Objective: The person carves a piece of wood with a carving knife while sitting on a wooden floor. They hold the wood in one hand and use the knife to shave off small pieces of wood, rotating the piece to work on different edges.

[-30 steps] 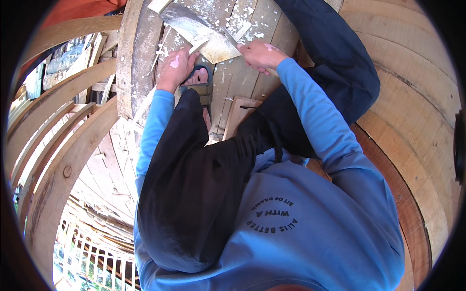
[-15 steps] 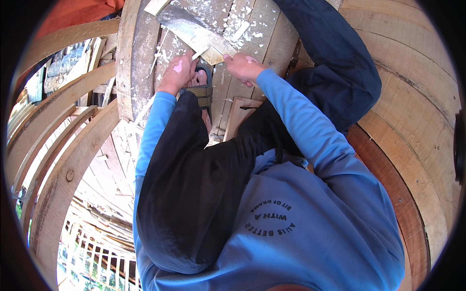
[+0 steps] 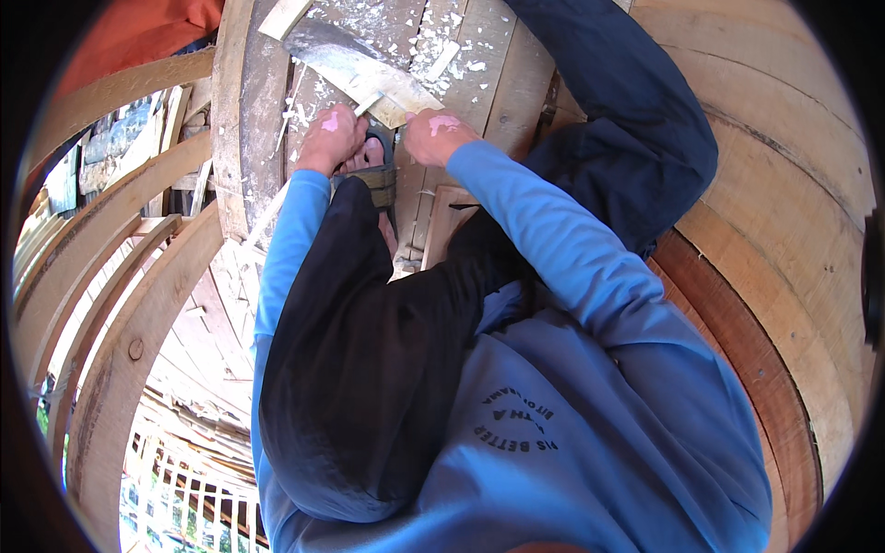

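Observation:
My left hand (image 3: 334,138) is closed around a narrow pale stick (image 3: 370,102), whose end pokes out past the fingers. The stick's tip lies over a flat tapering piece (image 3: 359,72), dark grey at its far end and pale at its near end. My right hand (image 3: 441,136) is closed at the near right corner of that piece, knuckles up; what the fingers grip is hidden. Beneath my hands, my sandalled foot (image 3: 369,158) rests on the planks.
White flakes and chips (image 3: 444,41) litter the plank floor (image 3: 489,55). A pale wood offcut (image 3: 286,17) touches the flat piece's far end. Curved wooden ribs (image 3: 138,341) rise on the left, and a planked wall (image 3: 774,138) curves up on the right. Orange cloth (image 3: 138,41) hangs at far left.
My right hand has moved slightly left and nearer to me, its back now turned up more. My left hand has come down a little. The whole view has shifted slightly.

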Motion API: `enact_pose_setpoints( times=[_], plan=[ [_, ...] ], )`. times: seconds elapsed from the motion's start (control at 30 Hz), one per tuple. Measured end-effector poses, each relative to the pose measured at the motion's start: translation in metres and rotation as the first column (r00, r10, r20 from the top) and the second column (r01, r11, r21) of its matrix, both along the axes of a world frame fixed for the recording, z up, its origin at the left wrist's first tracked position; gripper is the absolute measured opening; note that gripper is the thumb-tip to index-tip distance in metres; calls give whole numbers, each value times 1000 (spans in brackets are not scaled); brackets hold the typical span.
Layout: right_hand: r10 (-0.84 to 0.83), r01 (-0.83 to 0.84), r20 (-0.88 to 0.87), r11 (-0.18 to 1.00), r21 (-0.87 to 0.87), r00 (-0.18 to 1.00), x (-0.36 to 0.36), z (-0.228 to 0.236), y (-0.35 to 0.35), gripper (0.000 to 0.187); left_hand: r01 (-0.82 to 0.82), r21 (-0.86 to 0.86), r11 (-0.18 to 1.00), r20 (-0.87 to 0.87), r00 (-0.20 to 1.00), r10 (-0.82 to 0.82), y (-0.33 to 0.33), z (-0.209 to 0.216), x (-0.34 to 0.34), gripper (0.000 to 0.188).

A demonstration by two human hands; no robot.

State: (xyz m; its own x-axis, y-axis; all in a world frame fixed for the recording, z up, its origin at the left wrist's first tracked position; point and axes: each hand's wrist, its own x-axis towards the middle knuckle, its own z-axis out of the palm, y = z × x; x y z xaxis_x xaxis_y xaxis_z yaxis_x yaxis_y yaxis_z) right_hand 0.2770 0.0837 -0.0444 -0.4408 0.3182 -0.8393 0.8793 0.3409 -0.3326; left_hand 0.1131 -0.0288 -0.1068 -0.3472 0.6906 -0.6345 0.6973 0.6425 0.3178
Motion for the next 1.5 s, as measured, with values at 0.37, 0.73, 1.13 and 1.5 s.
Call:
enact_pose_setpoints(
  times=[0.37,0.73,1.13,1.5],
  plan=[
    [196,-197,113,980,-4,974,-17,-21,5,39,17,-2,1000,-168,986,-17,-11,-1,9,43],
    [-98,87,67,984,156,993,-23,-35,-13,39,49,7,999,-230,972,-46,-2,-6,15,45],
    [-194,199,44,958,-208,980,0,22,11,51,28,5,1000,-223,974,-26,-12,-13,13,45],
    [-85,82,103,996,28,991,-17,-16,-11,52,83,24,996,-218,973,-76,-9,-12,9,45]
  ],
)
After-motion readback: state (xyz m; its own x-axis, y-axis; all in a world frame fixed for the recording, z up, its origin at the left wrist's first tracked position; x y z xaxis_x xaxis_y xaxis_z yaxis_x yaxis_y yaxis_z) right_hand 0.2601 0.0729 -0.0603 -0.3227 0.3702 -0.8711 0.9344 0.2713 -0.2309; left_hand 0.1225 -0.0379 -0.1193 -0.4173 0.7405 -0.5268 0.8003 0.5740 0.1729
